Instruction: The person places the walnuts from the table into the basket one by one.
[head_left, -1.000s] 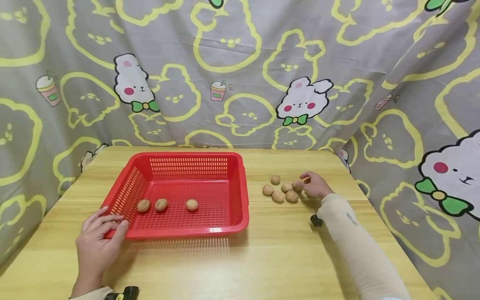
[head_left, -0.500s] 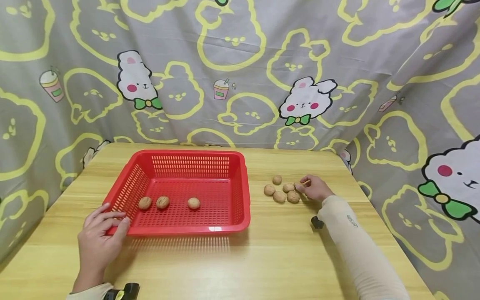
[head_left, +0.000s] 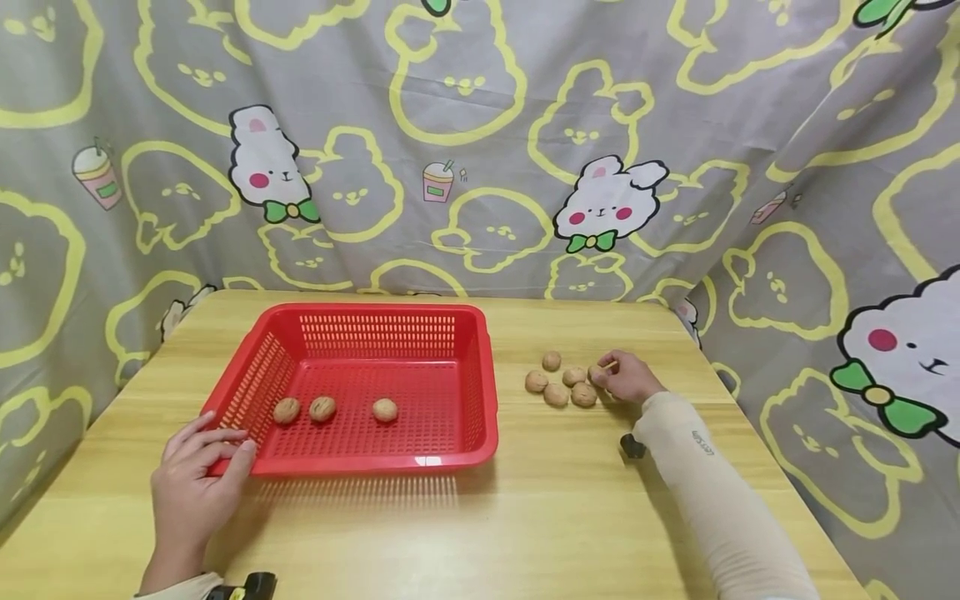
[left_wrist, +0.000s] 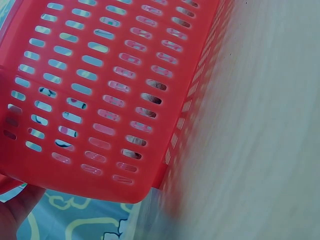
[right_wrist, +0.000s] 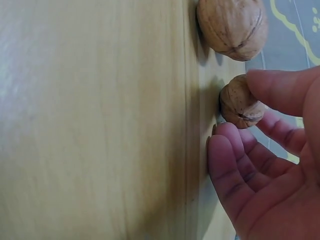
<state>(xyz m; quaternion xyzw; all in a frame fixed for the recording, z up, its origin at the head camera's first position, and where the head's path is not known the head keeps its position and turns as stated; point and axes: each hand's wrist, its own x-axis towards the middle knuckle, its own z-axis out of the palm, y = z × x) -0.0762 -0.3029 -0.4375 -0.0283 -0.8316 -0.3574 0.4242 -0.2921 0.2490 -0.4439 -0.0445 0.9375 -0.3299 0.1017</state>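
Right hand (head_left: 630, 379) pinching a walnut (right_wrist: 238, 104) between thumb and fingers; neighbouring walnuts (head_left: 556, 395) just left of fingertips. Squarer purchase advisable, fingers clear of those. Left hand (head_left: 197, 483) gripping red basket (head_left: 337, 467) by its corner; light, steady hold should suit.

The basket (head_left: 360, 467) looks glossy plastic, the walnuts (right_wrist: 232, 27) rough and matt, the tabletop (head_left: 540, 508) smooth and wood-grained
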